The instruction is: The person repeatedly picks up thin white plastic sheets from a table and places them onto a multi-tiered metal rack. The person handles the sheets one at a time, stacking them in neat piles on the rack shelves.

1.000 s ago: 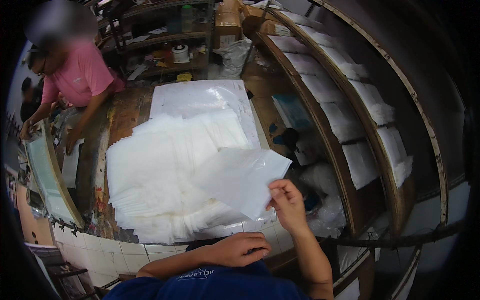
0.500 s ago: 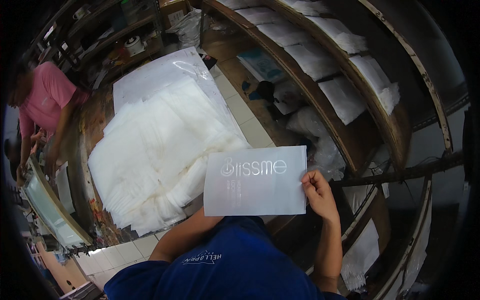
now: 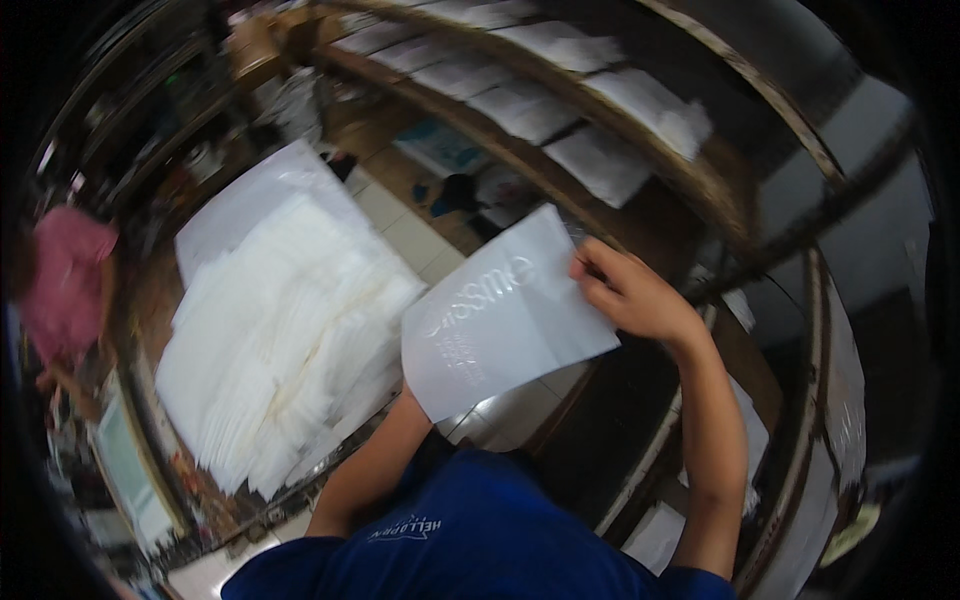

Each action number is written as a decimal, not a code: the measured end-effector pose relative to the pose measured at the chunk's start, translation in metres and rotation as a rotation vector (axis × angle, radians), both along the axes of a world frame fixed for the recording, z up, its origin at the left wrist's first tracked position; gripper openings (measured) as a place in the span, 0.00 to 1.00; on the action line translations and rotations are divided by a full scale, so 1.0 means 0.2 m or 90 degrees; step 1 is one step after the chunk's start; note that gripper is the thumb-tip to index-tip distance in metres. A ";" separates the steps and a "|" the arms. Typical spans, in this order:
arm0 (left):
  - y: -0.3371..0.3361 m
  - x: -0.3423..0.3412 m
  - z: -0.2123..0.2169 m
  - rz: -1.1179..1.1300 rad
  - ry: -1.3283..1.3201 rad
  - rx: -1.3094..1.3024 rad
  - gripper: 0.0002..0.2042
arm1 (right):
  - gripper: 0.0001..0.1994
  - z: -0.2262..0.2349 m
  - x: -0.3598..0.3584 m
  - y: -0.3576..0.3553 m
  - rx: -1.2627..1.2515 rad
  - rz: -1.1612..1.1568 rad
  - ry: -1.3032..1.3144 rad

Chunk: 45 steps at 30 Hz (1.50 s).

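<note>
My right hand [image 3: 628, 292] pinches the right edge of a frosted white plastic bag [image 3: 500, 315] with pale lettering and holds it up, tilted, above the tiled counter [image 3: 420, 240]. My left forearm [image 3: 375, 465] reaches up under the bag; the bag hides my left hand, so I cannot see what that hand does. To the left of the bag lies a large spread-out stack of the same white bags [image 3: 280, 340] on a bigger clear plastic sheet [image 3: 250, 195].
Wooden shelves [image 3: 620, 130] with piles of folded white bags curve along the right. A person in a pink shirt [image 3: 65, 285] stands at the far left by a glass case [image 3: 120, 460]. Dark and blue items [image 3: 450, 180] lie on the counter's far end.
The view has swung right. My right hand has carried the bag up and to the right, away from the stack. The bag now tilts instead of hanging level.
</note>
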<state>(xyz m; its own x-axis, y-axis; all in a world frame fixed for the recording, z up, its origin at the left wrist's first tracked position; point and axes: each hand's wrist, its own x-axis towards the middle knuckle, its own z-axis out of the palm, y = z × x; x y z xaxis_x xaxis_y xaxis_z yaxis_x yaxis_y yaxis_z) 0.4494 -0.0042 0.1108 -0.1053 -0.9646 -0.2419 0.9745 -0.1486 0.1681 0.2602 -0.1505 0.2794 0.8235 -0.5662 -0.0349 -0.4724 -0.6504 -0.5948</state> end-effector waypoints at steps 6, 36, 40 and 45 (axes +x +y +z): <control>-0.01 -0.24 -0.29 -0.188 -0.089 0.015 0.20 | 0.17 0.61 -0.04 -0.05 -0.141 -0.058 0.183; 0.10 -0.60 -0.64 -0.465 -0.305 0.156 0.15 | 0.07 0.87 -2.47 2.25 0.095 -1.284 0.220; 0.17 -0.55 -0.65 -0.464 -0.305 0.163 0.16 | 0.08 0.89 -2.42 2.20 0.100 -1.275 0.292; 0.19 -0.40 -0.58 -0.438 -0.289 0.103 0.15 | 0.12 1.06 -2.33 2.08 -0.139 -1.140 0.391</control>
<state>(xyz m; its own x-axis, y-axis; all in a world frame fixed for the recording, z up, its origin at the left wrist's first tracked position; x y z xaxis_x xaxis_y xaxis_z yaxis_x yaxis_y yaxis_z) 0.3691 0.0342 -0.0046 -0.5157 -0.6709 -0.5329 0.5008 -0.7407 0.4478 -0.2051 0.2648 0.4913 -0.7471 -0.6526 0.1266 -0.6640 0.7418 -0.0943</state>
